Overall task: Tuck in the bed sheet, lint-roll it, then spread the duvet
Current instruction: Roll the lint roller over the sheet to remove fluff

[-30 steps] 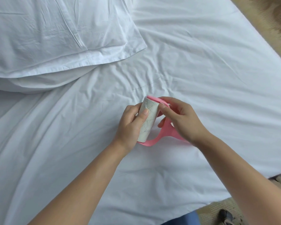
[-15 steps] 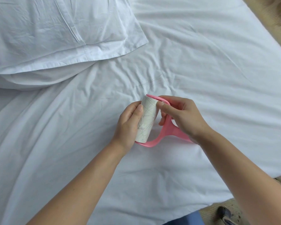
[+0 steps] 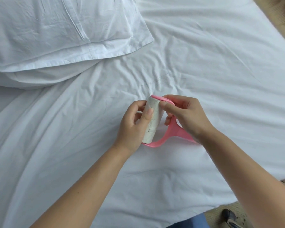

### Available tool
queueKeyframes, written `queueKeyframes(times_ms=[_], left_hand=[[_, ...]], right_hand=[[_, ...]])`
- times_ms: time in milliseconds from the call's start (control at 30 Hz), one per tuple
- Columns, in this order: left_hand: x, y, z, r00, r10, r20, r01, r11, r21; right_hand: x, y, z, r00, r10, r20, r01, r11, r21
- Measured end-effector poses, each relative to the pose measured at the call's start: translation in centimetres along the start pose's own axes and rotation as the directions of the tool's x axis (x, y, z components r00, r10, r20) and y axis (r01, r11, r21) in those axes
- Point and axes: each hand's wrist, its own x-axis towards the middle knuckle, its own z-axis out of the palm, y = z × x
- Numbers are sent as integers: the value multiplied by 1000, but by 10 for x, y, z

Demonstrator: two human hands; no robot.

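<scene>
Lint-rolling step, by my read — the lint roller [image 3: 152, 122] was held above the bed sheet [image 3: 220, 71] near mid-bed. Left hand [image 3: 132, 125] curled round the white roll w/ thumb across it; right hand [image 3: 186, 116] pinched the roll's far edge, prob. picking at a used sheet, pink handle under its palm. Next move would need a clean sticky layer, then roller down on the sheet. Pillows [image 3: 59, 35] lay far left — creases ahead, a thin hair-like line too.
</scene>
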Motion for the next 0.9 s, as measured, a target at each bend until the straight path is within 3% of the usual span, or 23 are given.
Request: queueKeyframes(times_ms=[233, 533, 900], left_hand=[[4, -5, -1, 998, 64, -26, -61, 993, 99], [6, -18, 1, 934, 331, -137, -271, 903, 333], [9, -26, 7, 916, 360, -178, -231, 835, 500]], right_hand=[[6, 4, 3, 999, -15, -31, 14, 998, -56], [12, 8, 8, 997, 18, -80, -27, 993, -117], [20, 17, 23, 977, 68, -203, -102, 982, -161]])
